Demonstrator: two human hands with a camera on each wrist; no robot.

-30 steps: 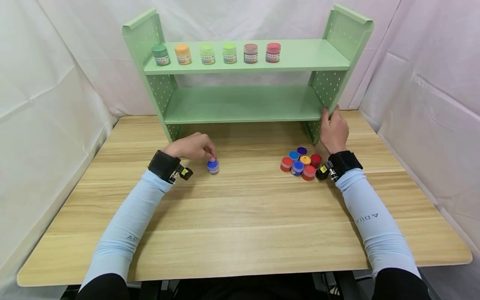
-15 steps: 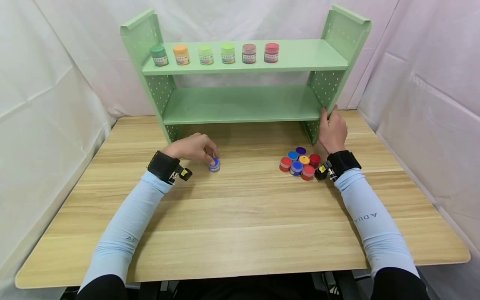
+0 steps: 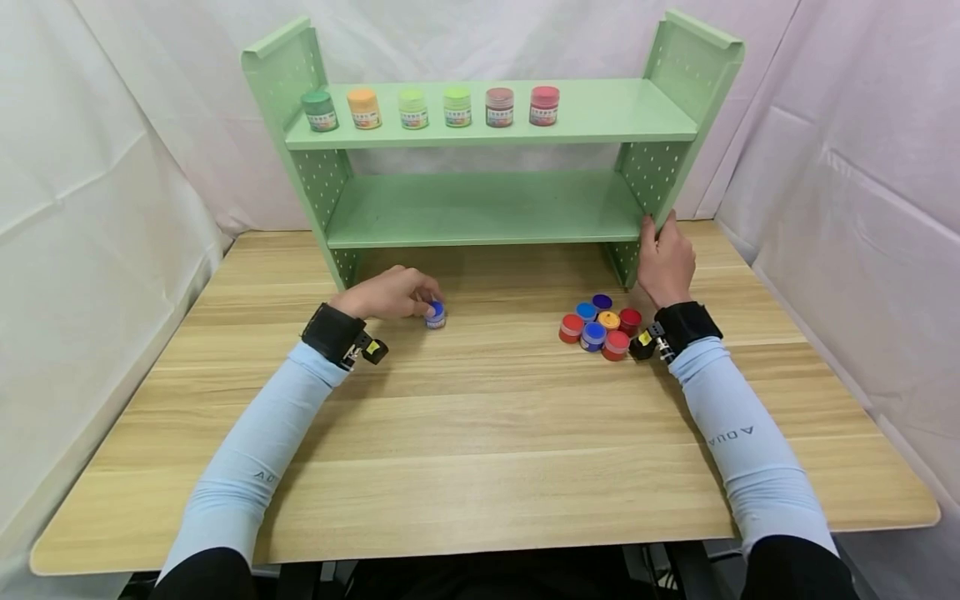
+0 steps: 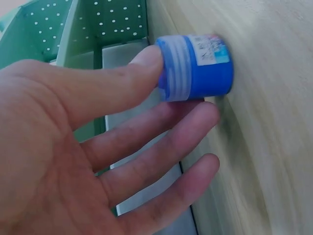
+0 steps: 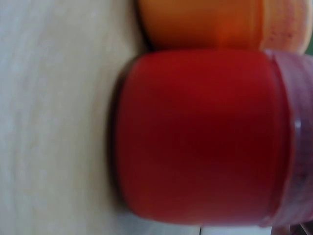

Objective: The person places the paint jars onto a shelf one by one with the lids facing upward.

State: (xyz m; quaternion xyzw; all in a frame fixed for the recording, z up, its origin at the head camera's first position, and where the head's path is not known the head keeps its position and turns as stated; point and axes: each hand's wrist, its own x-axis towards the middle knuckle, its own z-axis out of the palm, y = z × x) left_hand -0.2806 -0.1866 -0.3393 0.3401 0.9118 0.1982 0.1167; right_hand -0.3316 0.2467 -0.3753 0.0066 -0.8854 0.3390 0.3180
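My left hand pinches a small blue paint jar in front of the shelf's left half. In the left wrist view, the thumb lies on the clear ridged lid of the blue jar and the other fingers reach behind it. Its base is right at the wooden tabletop. My right hand grips the lower right side panel of the green shelf, thumb on the inner side. Nearest to the right wrist, a red jar fills that camera's view beside an orange jar; the right hand is outside it.
A cluster of several jars in red, blue and yellow, among them a yellow-lidded jar, stands left of the right wrist. Along the upper shelf is a row of several jars, from a dark green jar to a pink-red jar. White curtains surround the table.
My left hand has shifted its fingers from the top of the lid to a pinch around it, and the blue jar has moved toward the shelf and slightly right. The right hand stays put.
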